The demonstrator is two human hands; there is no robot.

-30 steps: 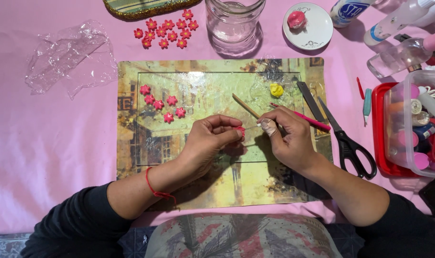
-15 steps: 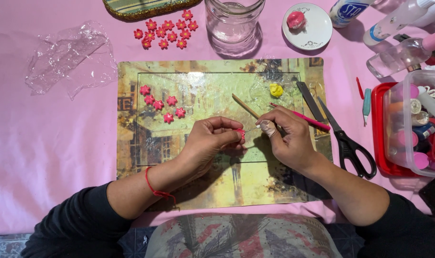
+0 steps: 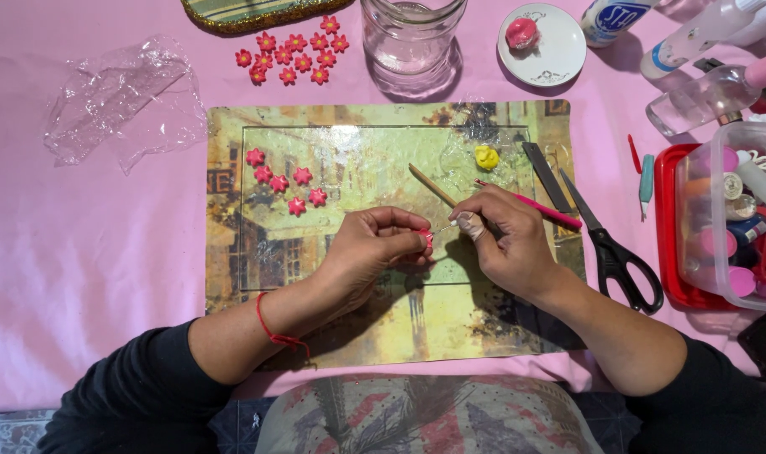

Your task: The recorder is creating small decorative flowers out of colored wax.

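At the centre of the frame, over the picture-printed work mat (image 3: 231, 286), the left hand (image 3: 370, 252) pinches a small pink clay piece (image 3: 426, 240) between thumb and fingertips, closed tight around it. Just beside it, the right hand (image 3: 505, 244) grips a thin pink-handled needle tool (image 3: 534, 208), its fine metal tip touching the clay piece. Compared with a second ago, both hands sit in nearly the same spot; the left hand's fingers have curled a little closer over the piece, and the tool's tip stays pressed to it.

Above the hands a bare wooden stick (image 3: 431, 185) lies slanted on the mat, with a small yellow clay lump (image 3: 485, 156) to its upper right. Six finished pink clay flowers (image 3: 284, 178) lie in the mat's upper left, unmoved. More pink flowers (image 3: 292, 57) cluster on the pink tablecloth (image 3: 80, 269) at the top, near a clear glass jar (image 3: 412, 38). Black-handled scissors (image 3: 610, 244) rest at the mat's right edge, and crumpled clear plastic film (image 3: 118, 97) lies in the upper left.
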